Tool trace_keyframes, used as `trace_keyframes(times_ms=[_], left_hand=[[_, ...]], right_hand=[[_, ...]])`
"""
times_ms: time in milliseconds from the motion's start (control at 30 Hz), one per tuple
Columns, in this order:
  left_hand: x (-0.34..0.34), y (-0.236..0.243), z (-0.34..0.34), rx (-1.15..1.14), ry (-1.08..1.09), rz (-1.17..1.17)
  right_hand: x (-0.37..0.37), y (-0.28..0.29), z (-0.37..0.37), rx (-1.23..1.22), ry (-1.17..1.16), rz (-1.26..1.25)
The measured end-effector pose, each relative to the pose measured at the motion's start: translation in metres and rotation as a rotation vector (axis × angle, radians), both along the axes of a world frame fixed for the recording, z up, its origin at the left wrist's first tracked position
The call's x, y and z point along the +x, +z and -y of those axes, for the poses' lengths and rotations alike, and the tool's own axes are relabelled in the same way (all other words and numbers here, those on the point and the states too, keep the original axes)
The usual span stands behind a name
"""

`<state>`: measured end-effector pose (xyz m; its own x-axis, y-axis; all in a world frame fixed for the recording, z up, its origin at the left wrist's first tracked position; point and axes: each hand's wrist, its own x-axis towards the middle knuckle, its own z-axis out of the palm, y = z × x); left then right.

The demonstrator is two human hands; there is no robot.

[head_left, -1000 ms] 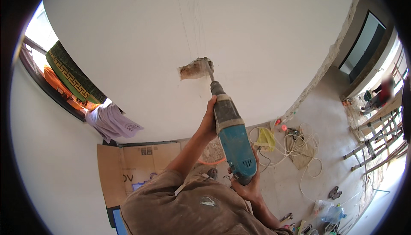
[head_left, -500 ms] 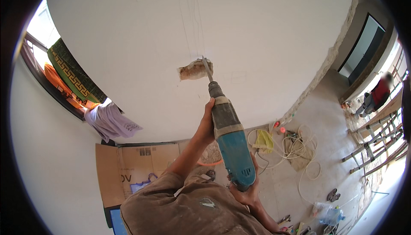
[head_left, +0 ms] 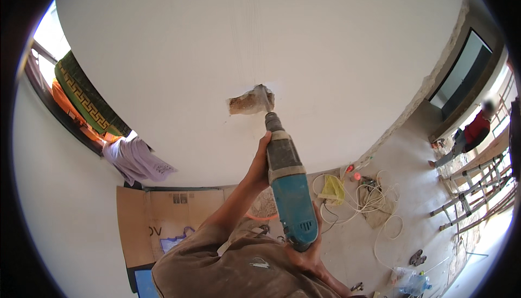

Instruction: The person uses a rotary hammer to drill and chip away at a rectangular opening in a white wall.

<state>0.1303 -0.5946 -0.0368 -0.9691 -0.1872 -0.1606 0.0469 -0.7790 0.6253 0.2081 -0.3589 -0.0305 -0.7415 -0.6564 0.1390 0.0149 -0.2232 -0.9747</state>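
Observation:
I hold a blue and black hammer drill (head_left: pixel 291 206) with both hands. My left hand (head_left: pixel 259 162) grips its front body just behind the dark chuck (head_left: pixel 273 120). My right hand (head_left: pixel 306 254) is wrapped round the rear grip, largely hidden under the housing. The steel bit (head_left: pixel 267 101) points into a jagged chipped hole (head_left: pixel 247 103) in the white wall (head_left: pixel 336 54), exposing brownish rough material. Faint vertical lines run down the wall to the hole.
A flattened cardboard box (head_left: pixel 133 227), coiled white cable (head_left: pixel 374 195), a yellow cloth (head_left: pixel 332 187) and plastic bottles (head_left: pixel 415 284) lie below. A person in red (head_left: pixel 476 132) stands at right beside metal ladders (head_left: pixel 469 189). Towels (head_left: pixel 87 103) hang on the left window.
The view has shifted, so the hole and drill appear lower. The drill is more upright in the picture. The person in red at right appears more upright, with legs stretched toward the floor.

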Motion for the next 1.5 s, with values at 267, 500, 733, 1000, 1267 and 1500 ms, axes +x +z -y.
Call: trace_keyframes(times_ms=[267,500,733,1000,1267,1500], left_hand=[[0.008,-0.006,-0.017,0.017,-0.018,0.078],[0.027,-0.007,-0.045,0.018,-0.045,0.068],[0.033,0.005,-0.051,-0.014,-0.041,0.04],[0.027,0.001,-0.039,-0.041,-0.033,0.059],[0.008,-0.013,0.003,-0.096,-0.036,0.02],[0.012,-0.027,0.01,-0.019,-0.079,0.021]], right_hand=[[0.005,-0.026,-0.02,0.015,0.022,0.143],[0.036,-0.031,-0.047,-0.029,-0.042,0.162],[0.043,-0.031,-0.052,-0.043,-0.053,0.184],[0.036,-0.044,-0.041,-0.024,-0.071,0.009],[0.013,-0.045,0.015,0.018,-0.115,-0.077],[0.016,-0.062,0.01,0.064,-0.046,-0.035]])
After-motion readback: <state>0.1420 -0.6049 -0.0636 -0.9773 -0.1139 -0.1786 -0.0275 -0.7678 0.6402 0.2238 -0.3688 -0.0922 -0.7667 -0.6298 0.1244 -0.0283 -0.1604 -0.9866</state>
